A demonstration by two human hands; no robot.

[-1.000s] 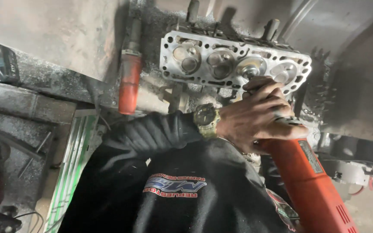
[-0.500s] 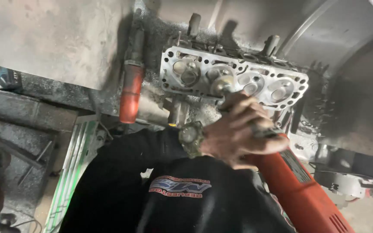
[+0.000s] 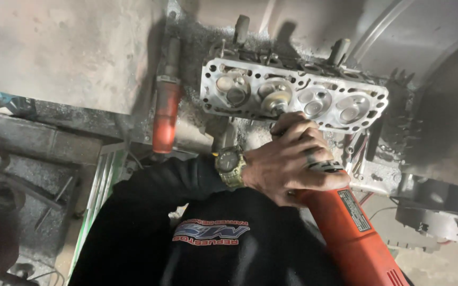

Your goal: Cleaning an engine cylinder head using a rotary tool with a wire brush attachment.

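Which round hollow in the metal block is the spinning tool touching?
The second hollow from the left; the orange grinder tip sits in it, while the other three are uncovered.

The light is dim and uneven, falling from above onto the pale cylinder head [image 3: 292, 98], whose machined face glares almost white while the bench [image 3: 38, 137] to the left sinks into murky grey. Dark shadows lie behind the studs on the wall, under the hand [image 3: 292, 161], and across the black jacket [image 3: 149, 233], where detail is nearly lost. Focus is fair in the centre, but the edges go soft and smeared, the orange grinder [image 3: 356, 233] at lower right slightly blurred and the corners bowed by the wide lens.
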